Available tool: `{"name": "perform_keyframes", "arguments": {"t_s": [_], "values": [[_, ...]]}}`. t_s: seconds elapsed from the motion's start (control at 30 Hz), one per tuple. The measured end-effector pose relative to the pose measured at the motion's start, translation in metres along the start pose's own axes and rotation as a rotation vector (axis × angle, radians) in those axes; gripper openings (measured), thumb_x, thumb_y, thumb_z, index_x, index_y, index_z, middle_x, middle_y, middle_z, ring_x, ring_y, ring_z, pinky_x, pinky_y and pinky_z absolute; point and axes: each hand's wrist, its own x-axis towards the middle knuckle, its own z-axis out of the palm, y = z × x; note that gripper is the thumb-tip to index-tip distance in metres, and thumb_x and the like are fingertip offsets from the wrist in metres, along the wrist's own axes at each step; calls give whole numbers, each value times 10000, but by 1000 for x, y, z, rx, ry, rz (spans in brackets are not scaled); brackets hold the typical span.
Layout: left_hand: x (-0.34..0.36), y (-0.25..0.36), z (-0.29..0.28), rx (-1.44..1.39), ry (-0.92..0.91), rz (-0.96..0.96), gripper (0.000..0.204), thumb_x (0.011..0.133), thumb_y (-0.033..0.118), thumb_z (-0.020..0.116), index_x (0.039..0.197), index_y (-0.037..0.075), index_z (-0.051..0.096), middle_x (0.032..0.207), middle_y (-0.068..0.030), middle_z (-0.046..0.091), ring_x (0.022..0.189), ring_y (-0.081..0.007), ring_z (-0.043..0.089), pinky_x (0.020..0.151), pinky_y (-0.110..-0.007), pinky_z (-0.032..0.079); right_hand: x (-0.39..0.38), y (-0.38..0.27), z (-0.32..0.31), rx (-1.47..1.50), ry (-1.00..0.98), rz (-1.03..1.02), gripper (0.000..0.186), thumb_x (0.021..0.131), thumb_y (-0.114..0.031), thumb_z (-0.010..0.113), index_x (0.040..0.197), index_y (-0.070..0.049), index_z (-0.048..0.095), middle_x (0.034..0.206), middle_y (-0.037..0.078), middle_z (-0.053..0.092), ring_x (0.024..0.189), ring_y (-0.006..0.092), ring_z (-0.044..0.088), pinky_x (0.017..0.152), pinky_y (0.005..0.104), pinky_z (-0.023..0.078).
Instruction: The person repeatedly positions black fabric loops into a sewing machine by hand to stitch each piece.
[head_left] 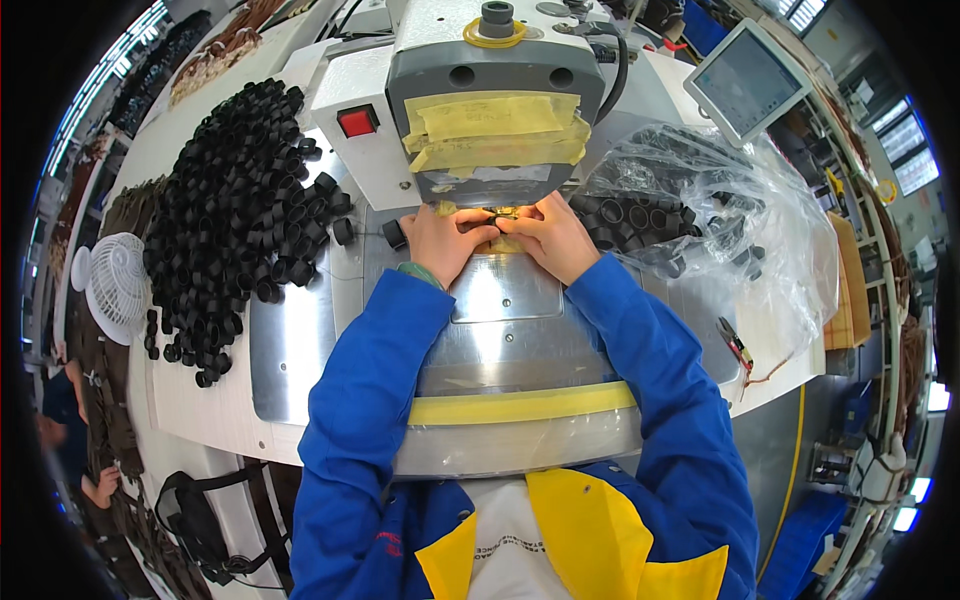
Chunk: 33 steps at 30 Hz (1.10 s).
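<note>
My left hand point(440, 243) and my right hand point(556, 238) meet under the head of a white and grey bench machine point(497, 130). Thumbs and fingers of both pinch toward each other around a small dark piece point(496, 219). The fingertips cover most of it, so its exact shape cannot be made out. A warm light shines on the work spot. Beneath my wrists lies a shiny metal work plate point(507, 350). One short black ring point(394, 234) rests just left of my left hand.
A large heap of short black rings point(235, 200) covers the left tabletop. To the right, more rings point(635, 220) lie in a clear plastic bag point(770, 210). Nippers point(737, 345) lie near the right edge. A small white fan point(118, 288) and a tablet screen point(748, 80) flank the table.
</note>
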Motion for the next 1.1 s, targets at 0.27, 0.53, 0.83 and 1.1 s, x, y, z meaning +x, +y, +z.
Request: {"name": "perform_keyframes", "arguments": {"t_s": [0.27,0.53,0.83,1.1], "values": [[10,-16,15,-295,-3,-90,244,593,337,731,686,117,680,683,16,654,648,-136,575,703,-331,284,5,-1,-1,211,-33,393,165,654,-154,683,723,-24,607,690,80,546,632,222,548,571,311,443],[10,-11,11,-262,-105,-119,228,683,194,707,830,24,666,741,-33,635,603,-63,540,578,-179,437,2,2,3,173,2,339,172,650,-161,685,707,-22,602,697,86,540,647,234,542,584,319,440],[11,-7,5,-313,-153,-149,231,689,193,701,848,28,666,736,-29,633,585,-57,539,565,-174,433,0,6,7,132,81,197,171,651,-140,708,740,-21,623,683,75,523,583,184,538,534,280,436],[10,-6,4,-224,-103,-110,262,675,231,703,814,13,668,721,-45,634,586,-73,545,577,-189,436,0,2,5,162,-1,335,170,658,-169,683,714,-24,615,731,102,546,732,258,537,646,344,434]]}}
